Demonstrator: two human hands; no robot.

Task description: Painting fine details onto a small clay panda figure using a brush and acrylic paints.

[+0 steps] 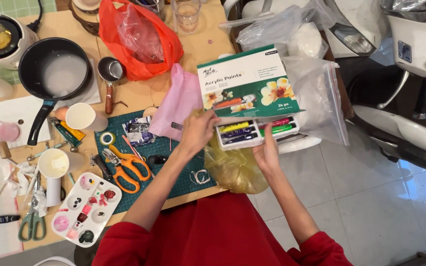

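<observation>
Red lap (pixel 213 231); hands (pixel 267 150) gripping paint box (pixel 252 98).

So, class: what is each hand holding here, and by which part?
Both hands hold the open paint box by its pulled-out tray of tubes: left hand at the tray's left end, right hand under its front edge.

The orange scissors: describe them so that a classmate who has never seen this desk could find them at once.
Start at the green cutting mat in the middle of the wooden table. On its left part, right of the white palette, lie the orange scissors, blades pointing up-left. The bright orange handles set them apart from the green-handled scissors further left.
</observation>
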